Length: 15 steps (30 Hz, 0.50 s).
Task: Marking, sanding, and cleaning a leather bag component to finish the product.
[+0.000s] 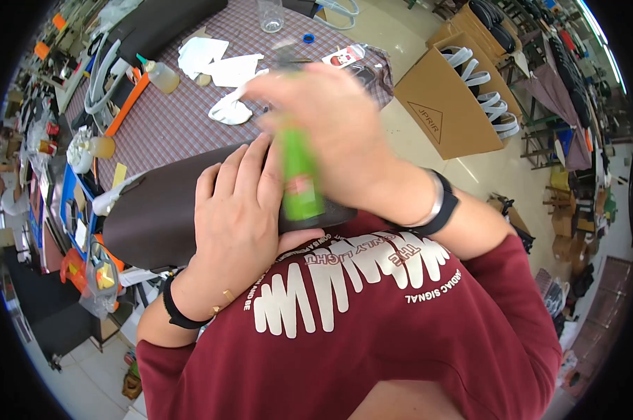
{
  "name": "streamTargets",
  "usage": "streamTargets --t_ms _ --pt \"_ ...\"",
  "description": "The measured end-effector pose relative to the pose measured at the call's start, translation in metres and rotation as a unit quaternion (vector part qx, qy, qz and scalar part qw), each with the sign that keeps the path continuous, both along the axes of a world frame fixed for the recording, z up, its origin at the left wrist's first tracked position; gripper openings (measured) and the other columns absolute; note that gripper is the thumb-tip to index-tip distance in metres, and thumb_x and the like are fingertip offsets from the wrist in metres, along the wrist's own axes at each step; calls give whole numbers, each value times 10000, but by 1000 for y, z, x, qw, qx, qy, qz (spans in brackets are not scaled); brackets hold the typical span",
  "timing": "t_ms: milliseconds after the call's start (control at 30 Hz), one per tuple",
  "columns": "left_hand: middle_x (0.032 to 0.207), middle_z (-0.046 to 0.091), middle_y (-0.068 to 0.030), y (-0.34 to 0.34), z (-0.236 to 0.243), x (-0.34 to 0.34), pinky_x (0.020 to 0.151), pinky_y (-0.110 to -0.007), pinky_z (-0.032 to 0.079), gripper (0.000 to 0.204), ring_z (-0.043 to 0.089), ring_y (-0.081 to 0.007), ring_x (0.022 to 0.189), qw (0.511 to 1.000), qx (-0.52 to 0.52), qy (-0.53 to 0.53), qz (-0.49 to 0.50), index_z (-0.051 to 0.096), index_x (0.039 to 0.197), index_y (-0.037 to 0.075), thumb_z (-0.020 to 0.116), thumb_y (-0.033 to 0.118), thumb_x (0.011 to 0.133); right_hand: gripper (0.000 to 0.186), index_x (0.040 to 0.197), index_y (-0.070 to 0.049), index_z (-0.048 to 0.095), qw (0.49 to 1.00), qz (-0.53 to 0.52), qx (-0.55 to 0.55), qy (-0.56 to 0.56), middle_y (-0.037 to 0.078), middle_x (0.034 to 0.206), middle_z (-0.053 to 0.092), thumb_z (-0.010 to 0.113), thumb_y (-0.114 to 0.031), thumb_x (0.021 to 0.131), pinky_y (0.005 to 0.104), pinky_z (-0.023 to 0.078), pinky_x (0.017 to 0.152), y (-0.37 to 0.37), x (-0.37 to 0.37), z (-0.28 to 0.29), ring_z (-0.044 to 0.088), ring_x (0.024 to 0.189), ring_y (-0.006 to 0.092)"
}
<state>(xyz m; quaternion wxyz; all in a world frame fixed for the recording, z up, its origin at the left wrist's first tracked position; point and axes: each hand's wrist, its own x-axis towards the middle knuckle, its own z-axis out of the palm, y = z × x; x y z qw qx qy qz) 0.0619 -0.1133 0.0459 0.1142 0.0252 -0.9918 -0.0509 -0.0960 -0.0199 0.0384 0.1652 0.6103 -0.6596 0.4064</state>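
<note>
A dark brown, curved sheet-like piece (148, 224) lies across the table's near edge against my front. My left hand (239, 210) lies on it, fingers stretched out and thumb extended below the green object. My right hand (337, 140), blurred by motion, grips an upright green tool (299, 178) with a dark upper part, just right of my left fingertips. Where the tool's lower end meets the piece is too blurred to make out.
The checked table (159, 129) holds white scraps (232, 70), a glue bottle (162, 77), a clear jar (270, 15) and an orange strip. An open cardboard box (435, 112) with white-edged items stands right, near cluttered racks. A person (12, 196) is at the far left.
</note>
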Motion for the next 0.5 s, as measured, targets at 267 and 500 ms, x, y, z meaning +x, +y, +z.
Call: streamTargets --t_ms 267,500 --pt "1230 555 -132 3 -1 0 915 -406 403 1048 543 -260 1100 999 7 16 27 418 1376 -9 744 586 578 331 1083 -126 623 985 -135 -36 103 63 983 670 627 -70 756 490 452 944 7 -36 -14 638 795 236" --pt "1240 546 -134 -5 -2 3 920 -409 397 1057 542 -272 1088 1000 11 13 24 392 1389 -15 741 591 597 296 1066 -138 644 989 -38 -76 122 52 839 586 623 -141 770 499 433 954 -10 -24 -23 603 813 229"
